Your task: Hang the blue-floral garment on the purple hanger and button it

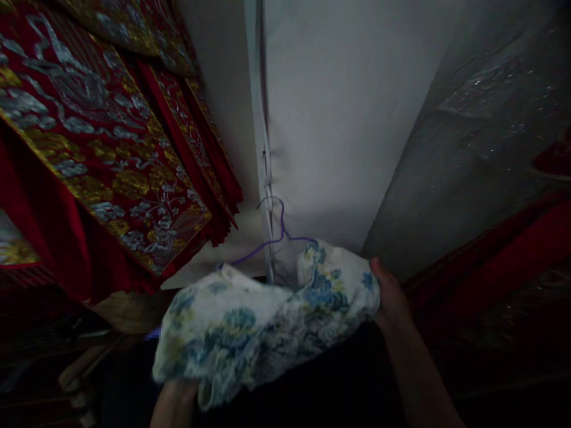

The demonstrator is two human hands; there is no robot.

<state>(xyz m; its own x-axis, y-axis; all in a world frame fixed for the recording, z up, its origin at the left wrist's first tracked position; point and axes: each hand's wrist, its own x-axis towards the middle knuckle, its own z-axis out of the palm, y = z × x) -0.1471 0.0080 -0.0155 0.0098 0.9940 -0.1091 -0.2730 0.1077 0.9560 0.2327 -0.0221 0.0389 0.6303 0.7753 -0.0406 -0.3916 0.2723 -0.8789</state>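
Note:
A white shirt (238, 324) with blue and yellow flowers hangs bunched on a thin purple hanger (282, 229), spread between my two hands. The hanger's hook and part of its shoulders rise above the open neckline; the rest is inside the cloth. My right hand (391, 300) grips the right shoulder edge of the shirt, thumb up along the fabric. At the lower left, my left hand (176, 389) holds the other side from below, its fingers hidden by the cloth. The picture is dark and the shirt slightly blurred.
Red cloth hangings (147, 172) with gold and silver embroidery hang on the left. A pale wall (339, 119) with a vertical strip of cable or trim (262, 107) stands ahead. Clear plastic sheeting (473, 131) and red fabric (499, 255) are on the right. Wooden furniture (84, 365) shows dimly at lower left.

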